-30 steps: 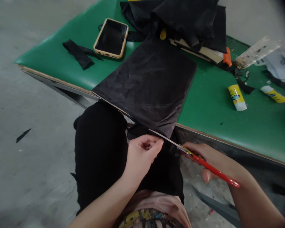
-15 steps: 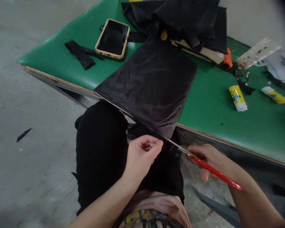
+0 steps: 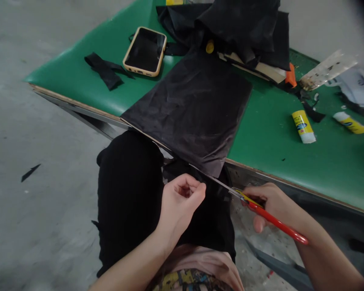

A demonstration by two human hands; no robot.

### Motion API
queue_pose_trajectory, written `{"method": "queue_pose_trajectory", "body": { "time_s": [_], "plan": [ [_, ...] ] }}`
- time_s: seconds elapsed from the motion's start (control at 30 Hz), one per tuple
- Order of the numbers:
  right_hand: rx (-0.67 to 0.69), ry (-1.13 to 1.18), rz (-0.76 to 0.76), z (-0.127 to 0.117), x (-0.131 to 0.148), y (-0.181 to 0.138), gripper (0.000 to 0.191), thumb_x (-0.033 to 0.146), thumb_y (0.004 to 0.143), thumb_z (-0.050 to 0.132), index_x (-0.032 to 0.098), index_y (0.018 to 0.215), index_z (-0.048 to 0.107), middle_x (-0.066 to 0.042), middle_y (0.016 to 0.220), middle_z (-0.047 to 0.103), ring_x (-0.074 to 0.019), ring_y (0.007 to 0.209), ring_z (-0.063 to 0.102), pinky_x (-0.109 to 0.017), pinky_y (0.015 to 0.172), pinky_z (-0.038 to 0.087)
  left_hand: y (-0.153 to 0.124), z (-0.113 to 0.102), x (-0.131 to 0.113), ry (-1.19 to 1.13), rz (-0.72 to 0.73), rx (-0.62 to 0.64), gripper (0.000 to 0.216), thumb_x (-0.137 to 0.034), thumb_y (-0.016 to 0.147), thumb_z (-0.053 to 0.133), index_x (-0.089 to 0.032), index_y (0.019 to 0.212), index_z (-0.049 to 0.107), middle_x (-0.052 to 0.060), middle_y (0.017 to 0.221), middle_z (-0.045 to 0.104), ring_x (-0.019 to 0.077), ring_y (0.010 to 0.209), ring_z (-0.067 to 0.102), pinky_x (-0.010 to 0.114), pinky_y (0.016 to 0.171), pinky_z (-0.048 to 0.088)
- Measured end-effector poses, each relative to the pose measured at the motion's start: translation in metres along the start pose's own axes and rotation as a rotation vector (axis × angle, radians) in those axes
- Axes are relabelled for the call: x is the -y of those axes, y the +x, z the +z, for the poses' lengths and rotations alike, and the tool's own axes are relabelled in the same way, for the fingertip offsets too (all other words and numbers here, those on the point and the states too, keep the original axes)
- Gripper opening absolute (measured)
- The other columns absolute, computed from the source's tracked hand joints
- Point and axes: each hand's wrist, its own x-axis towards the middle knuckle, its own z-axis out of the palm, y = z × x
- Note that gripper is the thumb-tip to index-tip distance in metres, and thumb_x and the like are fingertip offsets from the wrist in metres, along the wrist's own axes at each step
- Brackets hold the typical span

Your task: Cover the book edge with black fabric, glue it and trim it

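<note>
My right hand [image 3: 273, 202] grips a pair of scissors [image 3: 277, 222] with red handles. Their long blades point left, along the near edge of a black fabric sheet [image 3: 197, 101]. That sheet lies over the green tabletop, and its near corner hangs past the table edge. In front of the blades my left hand [image 3: 182, 198] is closed in a pinch, thumb against fingertips. Dark cloth lies behind those fingers, and whatever they pinch blends into the black trousers [image 3: 124, 194] below.
On the green table [image 3: 336, 169] are a phone [image 3: 145, 50], a black strip [image 3: 104, 70], two glue sticks [image 3: 303, 126] [image 3: 351, 122] and an orange object [image 3: 290, 75]. More black fabric [image 3: 239, 24] is heaped at the back. A black scrap [image 3: 30, 172] lies on the floor.
My left hand has drawn slightly down and left, away from the blades, still pinched. The scissors and my right hand have barely shifted. The fabric sheet looks the same.
</note>
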Motion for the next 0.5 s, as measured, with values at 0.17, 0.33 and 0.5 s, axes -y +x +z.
{"method": "queue_pose_trajectory", "body": {
  "time_s": [0.17, 0.33, 0.5],
  "plan": [
    [0.126, 0.023, -0.019, -0.0034, 0.0010, -0.0026, 0.051, 0.069, 0.068, 0.059, 0.018, 0.072, 0.054, 0.003, 0.056, 0.046, -0.0113, 0.052, 0.037, -0.023, 0.046, 0.028, -0.0004, -0.0009, 0.0030, -0.015, 0.008, 0.022, 0.022, -0.025, 0.072, 0.064, -0.017, 0.057, 0.051, -0.009, 0.044, 0.036, 0.0026, 0.039, 0.027, 0.017, 0.037, 0.020],
    [0.173, -0.023, -0.083, -0.0075, -0.0002, -0.0034, 0.048, 0.058, 0.061, 0.067, 0.021, 0.090, 0.060, -0.001, 0.075, 0.059, -0.0196, 0.067, 0.051, -0.027, 0.058, 0.041, -0.0002, -0.0024, 0.0056, -0.035, 0.009, 0.024, 0.023, -0.027, 0.073, 0.064, -0.017, 0.058, 0.050, -0.009, 0.043, 0.034, 0.0025, 0.038, 0.025, 0.017, 0.038, 0.021],
    [0.189, -0.030, -0.090, -0.0073, -0.0029, 0.0010, 0.057, 0.059, 0.053, 0.072, 0.022, 0.095, 0.060, -0.002, 0.084, 0.062, -0.0227, 0.072, 0.054, -0.030, 0.063, 0.044, -0.0003, -0.0031, 0.0058, -0.048, 0.001, 0.037, 0.023, -0.026, 0.072, 0.065, -0.017, 0.058, 0.049, -0.010, 0.042, 0.034, 0.0024, 0.036, 0.026, 0.017, 0.037, 0.021]
  ]
}}
